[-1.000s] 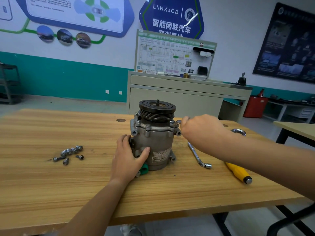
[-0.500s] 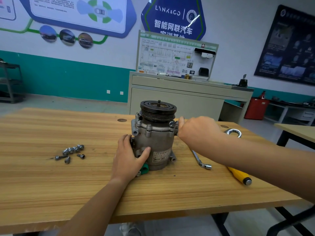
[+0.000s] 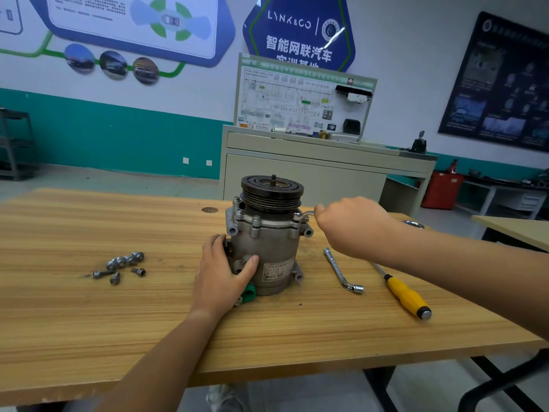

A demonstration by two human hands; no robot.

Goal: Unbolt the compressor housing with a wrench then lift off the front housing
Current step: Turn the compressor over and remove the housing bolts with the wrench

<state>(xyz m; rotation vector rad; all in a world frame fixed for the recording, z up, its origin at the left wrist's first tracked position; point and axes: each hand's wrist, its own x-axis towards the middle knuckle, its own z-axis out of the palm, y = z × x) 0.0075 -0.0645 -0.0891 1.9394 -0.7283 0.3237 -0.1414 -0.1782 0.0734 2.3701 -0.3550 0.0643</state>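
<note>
The compressor (image 3: 267,245) is set upright near the middle of the wooden table (image 3: 89,322), its long axis vertical, with the black pulley (image 3: 271,190) uppermost and the label turned toward the near right. A green cap (image 3: 249,294) is seen at its base, on the near left.

The lower left side of the body is held by the left hand (image 3: 221,275): the thumb is laid across the front and the fingers are wrapped round the far side. A slim wrench (image 3: 306,215) is gripped by the right hand (image 3: 353,224), fingers curled about its handle. The tool is held roughly level, with its head seated at a bolt on the upper right flange. The two hands are kept apart, one on either side of the housing.

Loose bolts (image 3: 121,266) are scattered well to the left, with bare wood between them and the compressor. To the right an L-shaped socket wrench (image 3: 341,270) is laid with its bent end toward the person, and beyond it a yellow-handled screwdriver (image 3: 407,295), handle toward the near edge. A wide strip of open tabletop is left between the compressor and the near edge, while the far edge lies closer behind it
</note>
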